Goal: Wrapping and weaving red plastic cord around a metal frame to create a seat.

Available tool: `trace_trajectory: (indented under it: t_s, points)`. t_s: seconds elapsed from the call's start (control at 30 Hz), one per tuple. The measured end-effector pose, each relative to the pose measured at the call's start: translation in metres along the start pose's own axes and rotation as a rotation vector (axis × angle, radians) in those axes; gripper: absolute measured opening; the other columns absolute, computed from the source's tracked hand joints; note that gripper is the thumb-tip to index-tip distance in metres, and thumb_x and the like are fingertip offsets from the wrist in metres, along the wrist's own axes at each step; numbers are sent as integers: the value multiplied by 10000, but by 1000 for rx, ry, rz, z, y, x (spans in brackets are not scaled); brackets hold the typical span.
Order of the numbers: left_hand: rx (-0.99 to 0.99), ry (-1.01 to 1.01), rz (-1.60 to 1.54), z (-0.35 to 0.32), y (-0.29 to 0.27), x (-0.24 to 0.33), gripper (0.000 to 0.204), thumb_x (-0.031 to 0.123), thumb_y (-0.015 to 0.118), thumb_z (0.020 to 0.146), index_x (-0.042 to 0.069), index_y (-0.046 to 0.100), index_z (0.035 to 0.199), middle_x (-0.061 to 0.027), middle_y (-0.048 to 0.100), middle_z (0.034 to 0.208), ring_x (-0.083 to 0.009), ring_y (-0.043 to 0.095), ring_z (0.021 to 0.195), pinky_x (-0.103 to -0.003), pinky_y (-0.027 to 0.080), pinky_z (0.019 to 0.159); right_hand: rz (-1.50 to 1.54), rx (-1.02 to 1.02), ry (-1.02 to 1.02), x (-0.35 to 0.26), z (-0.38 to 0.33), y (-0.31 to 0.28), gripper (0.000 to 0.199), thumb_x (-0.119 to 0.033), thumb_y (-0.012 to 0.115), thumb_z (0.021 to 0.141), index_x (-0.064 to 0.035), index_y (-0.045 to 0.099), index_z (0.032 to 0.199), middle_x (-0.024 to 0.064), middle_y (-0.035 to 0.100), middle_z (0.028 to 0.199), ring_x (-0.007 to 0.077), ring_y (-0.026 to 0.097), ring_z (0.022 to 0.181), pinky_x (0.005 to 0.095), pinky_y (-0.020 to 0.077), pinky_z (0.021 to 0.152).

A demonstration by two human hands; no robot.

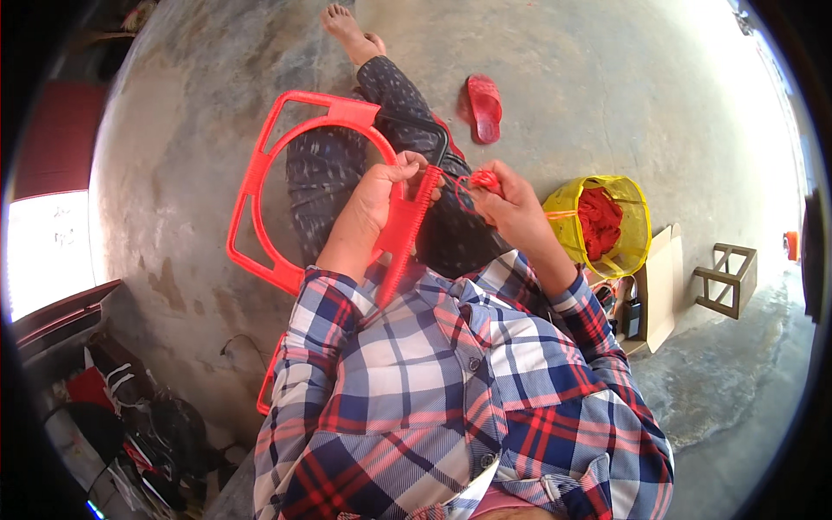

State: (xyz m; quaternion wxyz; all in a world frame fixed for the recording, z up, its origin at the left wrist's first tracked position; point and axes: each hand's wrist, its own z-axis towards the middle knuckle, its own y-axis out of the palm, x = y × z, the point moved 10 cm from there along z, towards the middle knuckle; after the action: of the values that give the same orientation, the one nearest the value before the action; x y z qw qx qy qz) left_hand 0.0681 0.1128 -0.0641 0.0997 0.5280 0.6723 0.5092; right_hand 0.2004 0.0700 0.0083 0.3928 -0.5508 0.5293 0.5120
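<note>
A red plastic frame (256,173) with a large round opening lies across my lap, and a black bent bar (425,123) joins its far right corner. My left hand (381,192) reaches over the frame and is closed on its right side, fingers at the ridged edge (409,232). That edge looks wound with red cord or toothed; I cannot tell which. To the right, my right hand (513,206) is closed on a small bundle of red cord (484,179). Thin loose strands run from the bundle to the frame's edge beside my left fingertips.
A yellow mesh basket (643,227) holding red material (600,224) stands right of my legs. Beyond it are an open cardboard box (663,290) and a small stool (738,279). A red slipper (484,108) lies ahead on the concrete floor. Assorted clutter (147,425) fills the lower left.
</note>
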Motion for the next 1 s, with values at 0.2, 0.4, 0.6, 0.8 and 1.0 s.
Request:
trace_trajectory:
  t_s: [0.2,0.4,0.6,0.8,1.0]
  points:
    - [138,-55,38,-2,-13,-1,270,223,540,913,-4,601,1045,-211,657,925,-296,662,767,-377,550,707,267,483,218,26,-19,-121,239,-12,502,842,-67,545,1071,-23,453,681,56,417,580,203,317,498]
    - [109,-58,26,-5,-9,0,355,312,494,954,-10,614,1043,-198,663,935,-293,659,771,-374,542,710,-403,53,-395,-25,-13,-37,310,-45,579,798,-42,620,1105,39,569,743,170,544,657,304,457,617]
    - [79,-52,32,-5,0,-5,360,317,488,955,-6,614,1048,-198,659,942,-300,656,782,-381,540,714,-824,-76,-137,26,50,21,384,-21,585,776,-28,609,1159,73,616,958,171,579,841,318,475,686]
    - [115,-34,17,-7,0,-6,357,314,529,930,-8,612,1058,-202,652,919,-303,651,759,-372,537,703,321,-40,11,-1,67,22,408,-25,612,793,38,565,1194,44,602,854,152,588,780,293,481,659]
    - [88,-49,37,-3,6,-6,344,302,563,908,-14,616,1034,-207,651,909,-306,648,753,-371,536,695,-266,77,-31,1,76,-2,266,-130,645,862,3,638,1093,19,631,846,113,575,756,291,479,660]
